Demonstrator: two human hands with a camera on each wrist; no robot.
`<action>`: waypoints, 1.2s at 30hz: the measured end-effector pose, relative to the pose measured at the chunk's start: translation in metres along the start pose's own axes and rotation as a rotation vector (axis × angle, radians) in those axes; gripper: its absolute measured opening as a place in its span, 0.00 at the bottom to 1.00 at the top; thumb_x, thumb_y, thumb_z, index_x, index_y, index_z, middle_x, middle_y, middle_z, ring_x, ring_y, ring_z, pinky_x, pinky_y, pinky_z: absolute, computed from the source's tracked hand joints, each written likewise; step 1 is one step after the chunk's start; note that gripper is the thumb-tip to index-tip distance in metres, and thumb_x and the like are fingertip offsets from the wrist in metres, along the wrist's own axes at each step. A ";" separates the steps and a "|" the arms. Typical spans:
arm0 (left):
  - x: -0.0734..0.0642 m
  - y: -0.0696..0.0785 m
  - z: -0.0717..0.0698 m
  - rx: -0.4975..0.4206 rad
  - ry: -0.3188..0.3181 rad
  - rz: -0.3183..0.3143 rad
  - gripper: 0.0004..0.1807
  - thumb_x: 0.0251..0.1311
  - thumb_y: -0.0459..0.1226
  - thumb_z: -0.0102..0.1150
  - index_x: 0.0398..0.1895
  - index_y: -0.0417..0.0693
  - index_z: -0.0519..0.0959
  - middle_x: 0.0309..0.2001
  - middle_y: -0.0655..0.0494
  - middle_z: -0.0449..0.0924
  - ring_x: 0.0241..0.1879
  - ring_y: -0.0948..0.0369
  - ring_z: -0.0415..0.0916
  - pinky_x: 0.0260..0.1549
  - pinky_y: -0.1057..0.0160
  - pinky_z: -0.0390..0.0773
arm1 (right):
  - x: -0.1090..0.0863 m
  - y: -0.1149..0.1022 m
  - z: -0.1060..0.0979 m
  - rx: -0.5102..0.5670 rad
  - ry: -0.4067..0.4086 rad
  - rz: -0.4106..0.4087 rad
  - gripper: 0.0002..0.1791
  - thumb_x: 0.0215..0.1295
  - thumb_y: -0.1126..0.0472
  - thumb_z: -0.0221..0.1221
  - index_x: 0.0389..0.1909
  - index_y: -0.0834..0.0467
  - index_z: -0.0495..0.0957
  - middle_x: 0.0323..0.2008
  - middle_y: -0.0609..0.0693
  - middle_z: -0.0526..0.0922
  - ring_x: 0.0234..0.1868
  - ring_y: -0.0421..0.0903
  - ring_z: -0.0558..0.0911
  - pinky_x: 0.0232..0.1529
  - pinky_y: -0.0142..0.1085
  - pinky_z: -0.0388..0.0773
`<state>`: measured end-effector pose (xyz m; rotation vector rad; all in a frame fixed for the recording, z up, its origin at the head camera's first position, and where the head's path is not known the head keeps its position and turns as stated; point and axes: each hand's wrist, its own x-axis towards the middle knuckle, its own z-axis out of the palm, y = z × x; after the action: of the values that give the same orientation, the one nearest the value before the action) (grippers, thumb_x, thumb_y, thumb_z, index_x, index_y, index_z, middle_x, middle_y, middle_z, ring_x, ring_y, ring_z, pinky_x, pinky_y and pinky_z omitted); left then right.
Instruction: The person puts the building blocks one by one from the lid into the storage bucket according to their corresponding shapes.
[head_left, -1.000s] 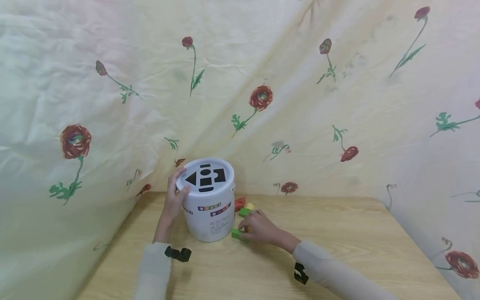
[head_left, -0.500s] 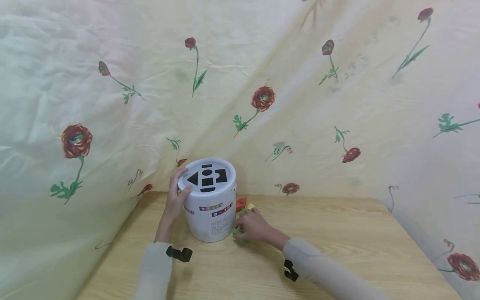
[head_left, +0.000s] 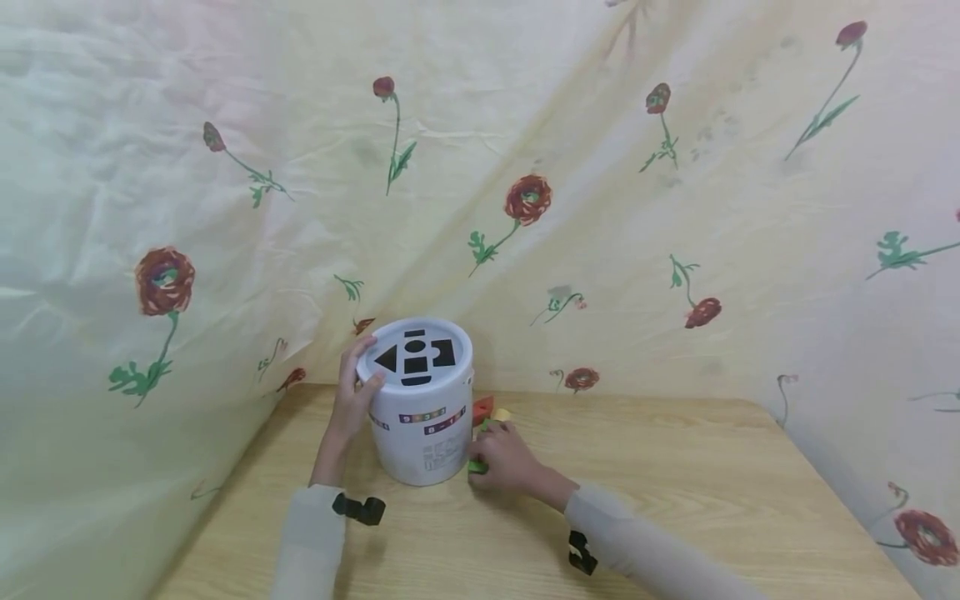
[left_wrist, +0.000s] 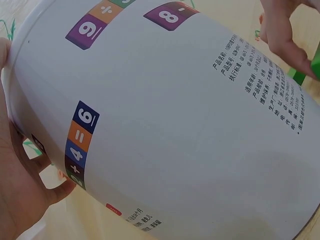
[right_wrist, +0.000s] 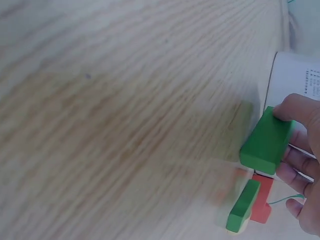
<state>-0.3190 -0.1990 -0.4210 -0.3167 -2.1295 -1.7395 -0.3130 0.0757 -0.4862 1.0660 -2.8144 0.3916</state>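
A white bucket with a lid of black shaped holes stands on the table, printed with coloured sums. My left hand grips its upper left side, thumb over the lid's rim and fingers behind. At the bucket's lower right, my right hand pinches a green block, the thumb on its top in the right wrist view. In the head view the hand covers most of that block. Just behind it lie a second green block, a red block and a yellow piece.
The wooden table carries all of this. A flowered cloth hangs behind and to both sides, close at the bucket's back. Black straps with small cameras sit on both wrists.
My right hand has shifted slightly left towards the bucket, its fingers now closed on the front green block and covering more of it. My left hand keeps its hold on the bucket.
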 end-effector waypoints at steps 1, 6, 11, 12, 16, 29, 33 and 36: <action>0.000 0.000 0.000 0.001 0.000 0.001 0.35 0.66 0.41 0.50 0.78 0.56 0.59 0.79 0.51 0.48 0.73 0.47 0.57 0.70 0.37 0.64 | -0.002 0.000 -0.001 0.004 0.004 -0.003 0.13 0.54 0.54 0.71 0.20 0.48 0.76 0.22 0.38 0.70 0.38 0.42 0.68 0.46 0.42 0.63; -0.002 -0.001 -0.002 0.003 0.001 0.003 0.35 0.67 0.41 0.50 0.78 0.56 0.59 0.79 0.51 0.49 0.73 0.46 0.58 0.71 0.37 0.64 | -0.010 0.001 -0.006 0.018 0.020 -0.031 0.08 0.53 0.55 0.71 0.23 0.48 0.80 0.24 0.37 0.75 0.38 0.41 0.69 0.51 0.45 0.68; -0.002 -0.003 -0.002 0.003 -0.002 0.002 0.35 0.67 0.42 0.51 0.78 0.57 0.58 0.79 0.51 0.49 0.74 0.46 0.57 0.72 0.38 0.63 | -0.017 0.003 -0.014 0.020 0.091 -0.059 0.07 0.53 0.55 0.72 0.26 0.51 0.83 0.28 0.40 0.81 0.39 0.41 0.70 0.59 0.58 0.72; -0.002 -0.003 -0.001 0.004 -0.001 0.000 0.35 0.67 0.42 0.51 0.78 0.57 0.58 0.79 0.51 0.49 0.74 0.47 0.56 0.72 0.38 0.63 | -0.018 0.004 -0.015 0.023 0.116 -0.065 0.07 0.53 0.55 0.72 0.27 0.51 0.83 0.30 0.41 0.83 0.40 0.41 0.71 0.60 0.60 0.72; -0.002 -0.002 -0.001 0.009 0.002 -0.005 0.35 0.67 0.42 0.51 0.78 0.57 0.58 0.79 0.51 0.49 0.74 0.46 0.56 0.71 0.37 0.63 | -0.021 0.007 -0.018 0.062 0.210 -0.080 0.07 0.55 0.55 0.72 0.30 0.51 0.84 0.35 0.43 0.85 0.41 0.41 0.71 0.58 0.54 0.74; -0.001 -0.001 0.000 -0.006 0.000 -0.009 0.35 0.67 0.42 0.50 0.78 0.57 0.58 0.79 0.51 0.48 0.73 0.46 0.57 0.71 0.38 0.65 | -0.022 0.012 -0.040 0.173 0.467 -0.115 0.10 0.50 0.60 0.73 0.33 0.54 0.83 0.35 0.44 0.84 0.44 0.43 0.74 0.48 0.41 0.74; -0.001 0.000 0.001 -0.004 -0.001 -0.006 0.35 0.67 0.42 0.50 0.78 0.57 0.58 0.78 0.51 0.49 0.73 0.44 0.58 0.70 0.37 0.65 | -0.020 0.015 -0.050 0.200 0.512 -0.109 0.09 0.51 0.61 0.73 0.32 0.54 0.82 0.34 0.45 0.83 0.43 0.43 0.73 0.47 0.41 0.72; -0.001 0.000 0.001 -0.005 -0.002 -0.003 0.35 0.67 0.41 0.50 0.78 0.57 0.58 0.78 0.50 0.49 0.73 0.44 0.58 0.70 0.37 0.66 | -0.018 0.018 -0.056 0.214 0.540 -0.108 0.09 0.52 0.62 0.72 0.32 0.54 0.83 0.34 0.46 0.83 0.42 0.44 0.73 0.48 0.42 0.70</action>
<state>-0.3180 -0.1981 -0.4213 -0.3176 -2.1280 -1.7472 -0.3106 0.1156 -0.4389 0.9612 -2.2659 0.8406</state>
